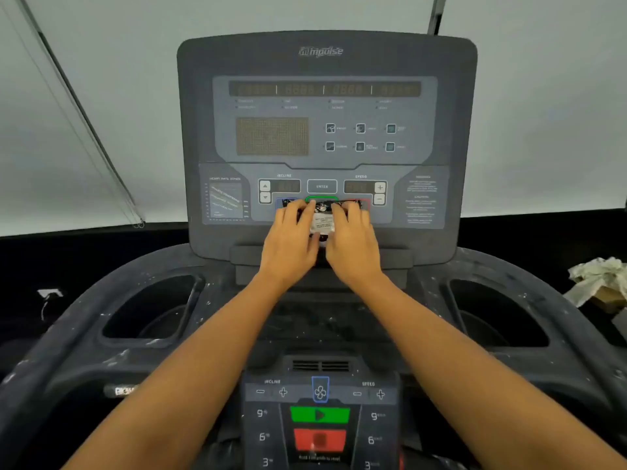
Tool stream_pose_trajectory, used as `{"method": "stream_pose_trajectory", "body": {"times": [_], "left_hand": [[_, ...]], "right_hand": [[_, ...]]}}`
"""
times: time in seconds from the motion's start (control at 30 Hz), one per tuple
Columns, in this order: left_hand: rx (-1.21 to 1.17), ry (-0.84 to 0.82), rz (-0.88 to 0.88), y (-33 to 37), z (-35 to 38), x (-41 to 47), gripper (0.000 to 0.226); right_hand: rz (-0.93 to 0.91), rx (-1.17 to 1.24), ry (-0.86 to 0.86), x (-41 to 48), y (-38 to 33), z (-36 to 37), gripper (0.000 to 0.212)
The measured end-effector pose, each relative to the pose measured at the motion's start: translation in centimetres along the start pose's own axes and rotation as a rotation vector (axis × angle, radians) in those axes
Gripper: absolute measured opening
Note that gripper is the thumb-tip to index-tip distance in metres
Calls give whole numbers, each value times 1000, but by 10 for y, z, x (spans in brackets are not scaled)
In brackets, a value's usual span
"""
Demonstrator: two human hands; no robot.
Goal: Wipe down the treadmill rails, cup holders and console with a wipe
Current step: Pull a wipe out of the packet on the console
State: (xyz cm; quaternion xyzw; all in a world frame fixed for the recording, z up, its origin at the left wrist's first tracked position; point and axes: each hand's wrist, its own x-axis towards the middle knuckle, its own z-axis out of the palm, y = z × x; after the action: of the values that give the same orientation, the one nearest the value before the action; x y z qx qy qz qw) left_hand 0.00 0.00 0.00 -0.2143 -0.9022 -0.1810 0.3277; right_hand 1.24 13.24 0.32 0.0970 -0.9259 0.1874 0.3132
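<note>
Your left hand (291,234) and right hand (353,240) are side by side. Both hold one small wipe packet (322,224) between them, with fingers curled over its top edge. The packet is black on top and white in the middle. It is up against the console (325,62), low down, just under the ENTER button (322,186).

I think you are about to open it. Pinch each side tight and pull your hands apart, one toward 9 o'clock and one toward 3 o'clock. Do it a little away from the console so you do not press a button by mistake. Take out one wipe and do not let the packet drop.

You have lots of room. The left cup holder (152,310) is at 8 o'clock from your hands and the right cup holder (498,313) is at 4 o'clock. Both are deep and dark, with white specks on their rims. The lower button panel (319,395) is at 6 o'clock, between your arms. Keep off its green button (320,414) and red button (320,439). Crumpled paper (597,279) sits far out at 3 o'clock. I cannot see the long rails from here.
</note>
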Motion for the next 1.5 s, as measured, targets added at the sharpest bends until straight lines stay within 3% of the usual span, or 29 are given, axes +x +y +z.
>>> {"method": "stream_pose_trajectory", "body": {"times": [0.37,0.6,0.73,0.9,1.0,1.13,1.5], "left_hand": [[-73,-12,5,-3,-5,3,42],[-79,-44,17,-7,-9,3,28],[-227,23,-16,-14,-9,4,9],[-394,-32,-141,-24,-19,10,6],[-421,-79,-168,-27,-22,14,14],[-338,-165,-86,-30,-18,17,45],[-232,-198,-8,-29,-15,18,55]], "right_hand": [[-63,230,61,3,-6,-3,5],[-93,349,13,-7,-16,-2,33],[81,318,14,-9,-9,0,25],[93,255,19,-7,-5,1,27],[95,236,26,-4,-5,2,23],[135,224,28,1,-9,5,20],[402,291,136,4,-32,19,26]]}}
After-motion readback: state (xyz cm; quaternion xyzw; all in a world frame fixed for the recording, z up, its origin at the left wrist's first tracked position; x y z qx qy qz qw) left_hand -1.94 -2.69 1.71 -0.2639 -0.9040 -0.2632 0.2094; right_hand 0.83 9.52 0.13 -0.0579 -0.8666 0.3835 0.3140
